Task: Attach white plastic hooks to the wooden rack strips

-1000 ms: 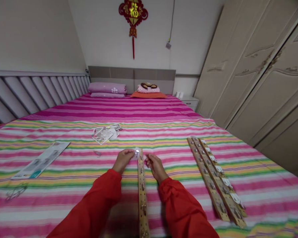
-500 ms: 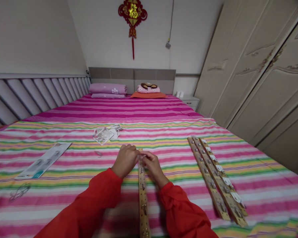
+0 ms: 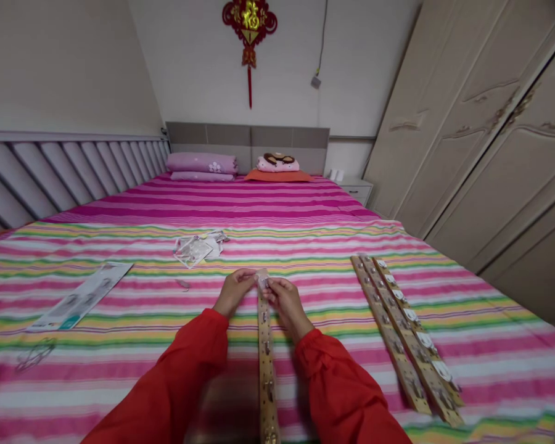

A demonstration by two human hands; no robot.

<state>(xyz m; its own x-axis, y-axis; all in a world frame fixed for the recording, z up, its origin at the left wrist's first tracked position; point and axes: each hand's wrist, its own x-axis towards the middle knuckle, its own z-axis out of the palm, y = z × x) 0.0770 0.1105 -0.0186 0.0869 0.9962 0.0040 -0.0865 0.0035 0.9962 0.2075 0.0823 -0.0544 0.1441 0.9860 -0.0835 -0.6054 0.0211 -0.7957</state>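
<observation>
At the far end of a long, narrow, tan wood-look strip (image 3: 266,361), lying well in from the right edge of the striped cloth-covered bed (image 3: 330,305), our left hand (image 3: 234,292) and right hand (image 3: 287,303) pinch opposite sides of a small clear plastic piece (image 3: 262,279). Silvery metal hooks (image 3: 269,390) sit spaced along the strip; we judge most of it done, this far end left. Nearer the bed's right edge, three similar strips (image 3: 406,332) carry fittings along their lengths, only the outermost showing round white pieces (image 3: 425,340).
</observation>
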